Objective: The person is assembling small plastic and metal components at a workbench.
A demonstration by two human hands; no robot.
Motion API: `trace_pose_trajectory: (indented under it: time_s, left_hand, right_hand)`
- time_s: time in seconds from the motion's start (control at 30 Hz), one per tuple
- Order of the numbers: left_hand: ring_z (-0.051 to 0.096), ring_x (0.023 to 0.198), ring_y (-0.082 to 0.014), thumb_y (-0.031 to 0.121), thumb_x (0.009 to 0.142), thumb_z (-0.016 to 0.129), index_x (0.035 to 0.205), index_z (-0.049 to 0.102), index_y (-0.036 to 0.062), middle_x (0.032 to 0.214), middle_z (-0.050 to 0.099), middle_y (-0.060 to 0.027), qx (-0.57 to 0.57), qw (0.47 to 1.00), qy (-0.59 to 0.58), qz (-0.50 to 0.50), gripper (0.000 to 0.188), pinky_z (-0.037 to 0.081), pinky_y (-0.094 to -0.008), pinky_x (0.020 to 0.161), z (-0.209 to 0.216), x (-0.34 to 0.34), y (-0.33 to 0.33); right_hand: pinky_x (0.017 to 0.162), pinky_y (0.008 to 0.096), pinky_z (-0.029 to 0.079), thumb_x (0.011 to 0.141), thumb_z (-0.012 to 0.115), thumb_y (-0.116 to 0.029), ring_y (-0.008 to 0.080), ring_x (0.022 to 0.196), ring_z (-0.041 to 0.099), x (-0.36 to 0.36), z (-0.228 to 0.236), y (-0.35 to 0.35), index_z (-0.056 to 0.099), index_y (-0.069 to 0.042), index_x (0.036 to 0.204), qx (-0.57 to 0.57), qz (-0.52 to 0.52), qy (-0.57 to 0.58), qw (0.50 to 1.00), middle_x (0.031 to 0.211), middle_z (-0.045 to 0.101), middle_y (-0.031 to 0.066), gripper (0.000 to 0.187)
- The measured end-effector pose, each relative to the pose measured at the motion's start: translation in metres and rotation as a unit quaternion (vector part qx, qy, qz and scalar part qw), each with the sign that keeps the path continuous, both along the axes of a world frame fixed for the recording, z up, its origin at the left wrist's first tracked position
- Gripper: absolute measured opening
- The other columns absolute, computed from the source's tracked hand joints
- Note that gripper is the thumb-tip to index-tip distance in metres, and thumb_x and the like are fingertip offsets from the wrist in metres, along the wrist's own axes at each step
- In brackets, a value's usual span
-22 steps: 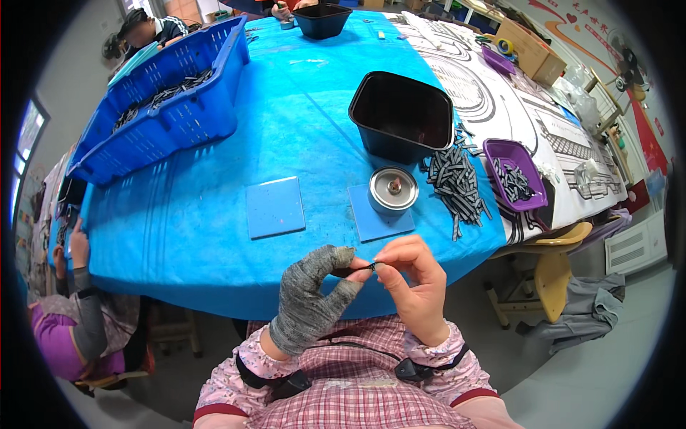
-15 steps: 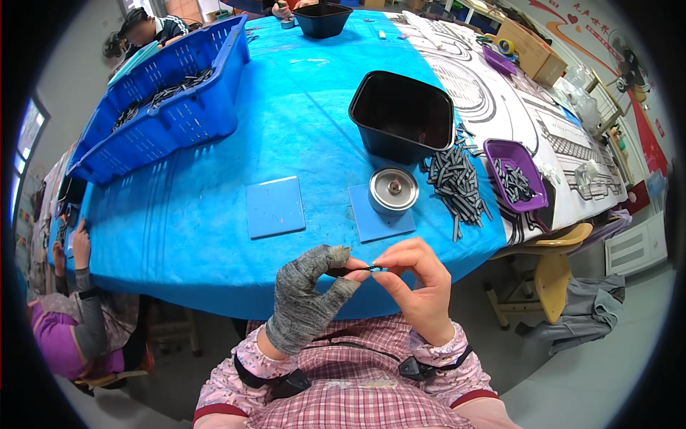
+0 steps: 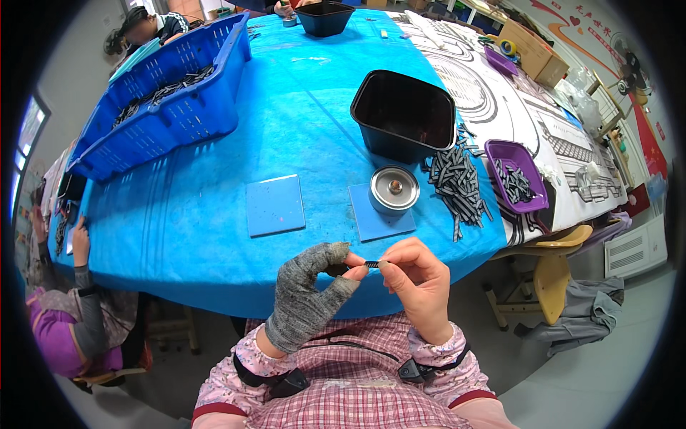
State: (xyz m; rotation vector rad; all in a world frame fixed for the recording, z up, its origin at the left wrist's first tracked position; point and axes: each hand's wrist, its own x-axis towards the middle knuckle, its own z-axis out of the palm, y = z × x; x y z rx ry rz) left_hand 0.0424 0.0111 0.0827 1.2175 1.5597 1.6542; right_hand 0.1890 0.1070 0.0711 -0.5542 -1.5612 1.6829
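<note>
My left hand (image 3: 309, 292), in a grey fingerless glove, and my bare right hand (image 3: 418, 282) meet in front of my chest, just below the table's near edge. Between their fingertips they pinch a small dark ribbed strip (image 3: 371, 264), one hand at each end. A heap of similar dark strips (image 3: 459, 187) lies on the blue tablecloth (image 3: 214, 236) at the right. A round metal tin (image 3: 394, 189) stands on a blue tile (image 3: 381, 220) just beyond my hands.
A second blue tile (image 3: 275, 204) lies left of the tin. A black tub (image 3: 404, 114) stands behind it, a purple tray (image 3: 517, 175) of strips at the right edge. A blue crate (image 3: 161, 107) of strips fills the far left. Another person's arm (image 3: 82, 286) rests at the left.
Both hands have dropped slightly lower and nearer my chest, still pinching the strip between them.
</note>
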Motion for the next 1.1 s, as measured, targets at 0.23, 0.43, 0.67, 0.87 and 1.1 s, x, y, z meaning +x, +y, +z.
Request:
trace_pose_trajectory:
  time_s: [0.23,0.43,0.67,0.87,1.1]
  left_hand:
    - [0.067,0.08,-0.014,0.002,0.084,0.069,0.096,0.065,0.0025,0.087,0.067,-0.0069,-0.007,1.0,-0.017,-0.003,0.013,0.053,-0.0257,0.068,-0.003,0.0,0.0]
    - [0.063,0.073,-0.0118,0.004,0.086,0.067,0.095,0.065,0.0022,0.084,0.066,-0.0047,0.014,0.999,0.029,0.008,0.009,0.052,-0.0269,0.066,-0.01,-0.007,0.008]
    - [0.059,0.062,-0.0177,0.024,0.095,0.053,0.081,0.065,0.0033,0.07,0.06,-0.0073,-0.068,0.964,0.256,0.031,0.028,0.047,-0.0298,0.058,-0.053,-0.027,0.017]
    - [0.054,0.055,-0.0261,0.025,0.094,0.054,0.072,0.061,0.0052,0.063,0.054,-0.0085,-0.033,0.923,0.378,0.06,0.031,0.042,-0.0362,0.053,-0.074,-0.03,0.026]
    - [0.054,0.057,-0.0288,0.024,0.093,0.056,0.07,0.061,0.0058,0.063,0.054,-0.0096,-0.046,0.915,0.399,0.048,0.03,0.041,-0.0385,0.053,-0.077,-0.029,0.027]
  right_hand:
    - [0.074,0.0237,0.05,0.086,0.069,-0.004,0.011,0.083,0.061,-0.001,0.0,0.0,0.063,0.0,0.093,0.002,-0.005,0.003,1.0,0.095,0.06,0.0063,0.01]
    - [0.063,0.0212,0.043,0.085,0.068,-0.004,0.0081,0.069,0.053,-0.008,-0.023,0.049,0.063,-0.001,0.087,0.156,-0.189,-0.077,0.966,0.086,0.059,0.002,0.006]
    - [0.065,0.0242,0.045,0.085,0.069,-0.009,0.0151,0.083,0.054,-0.023,-0.059,0.108,0.065,-0.004,0.087,0.294,-0.277,-0.133,0.905,0.092,0.057,0.0047,0.007]
    - [0.067,0.026,0.048,0.083,0.07,-0.01,0.0181,0.091,0.054,-0.026,-0.061,0.107,0.066,-0.005,0.087,0.294,-0.293,-0.126,0.901,0.099,0.055,0.0062,0.007]
    - [0.069,0.0265,0.046,0.083,0.071,-0.01,0.0169,0.09,0.054,-0.025,-0.064,0.109,0.067,-0.005,0.087,0.312,-0.283,-0.139,0.896,0.099,0.056,0.0059,0.008]
